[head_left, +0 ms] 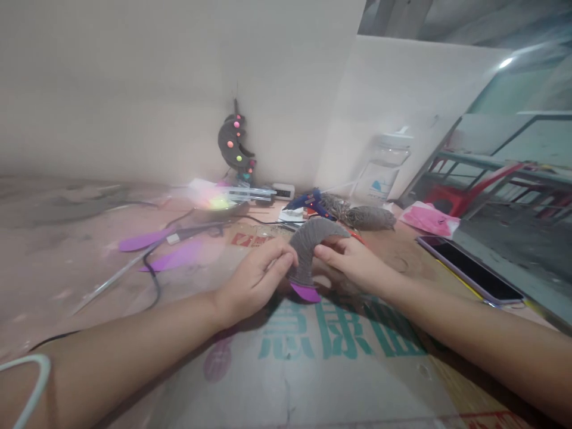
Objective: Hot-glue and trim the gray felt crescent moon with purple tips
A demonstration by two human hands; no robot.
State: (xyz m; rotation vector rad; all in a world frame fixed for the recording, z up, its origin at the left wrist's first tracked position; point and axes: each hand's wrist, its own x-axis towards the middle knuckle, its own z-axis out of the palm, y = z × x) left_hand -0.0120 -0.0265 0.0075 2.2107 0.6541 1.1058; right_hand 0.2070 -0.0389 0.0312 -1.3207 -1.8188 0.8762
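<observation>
Between my two hands is a crescent wrapped in grey yarn (306, 250), held just above the table. A bare purple tip (306, 292) shows at its lower end. My left hand (263, 274) pinches the crescent's left edge, with thumb and fingers pressed together. On the inner curve, the thumb of my right hand (348, 259) presses while its fingers reach behind the upper part, partly hidden. Just beyond lie a blue glue gun (306, 201) and a bundle of grey yarn (370, 218).
A finished-looking dark crescent with coloured pompoms (230, 143) leans at the wall. Purple cut pieces (145, 239) and a black cable (152, 277) lie left. A clear bottle (382, 167), pink packet (431, 219) and phone (469, 268) stand or lie right.
</observation>
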